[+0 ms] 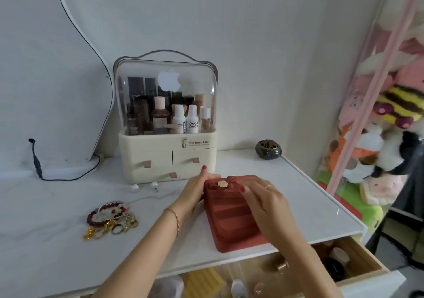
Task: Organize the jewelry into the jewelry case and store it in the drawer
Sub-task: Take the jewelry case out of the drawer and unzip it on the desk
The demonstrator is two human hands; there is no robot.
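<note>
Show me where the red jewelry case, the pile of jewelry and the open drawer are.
red jewelry case (234, 219): head view, on its ribbed lid.
pile of jewelry (110, 218): head view, on the beaded bracelets.
open drawer (367, 261): head view, on its wooden side wall.

Both bare forearms reach forward from the lower edge. The left hand (195, 191) lies on its side, fingers straight and pointing away, thumb tip raised. The right hand (263, 196) hovers palm down, fingers loosely bent, a ring on one finger
</note>
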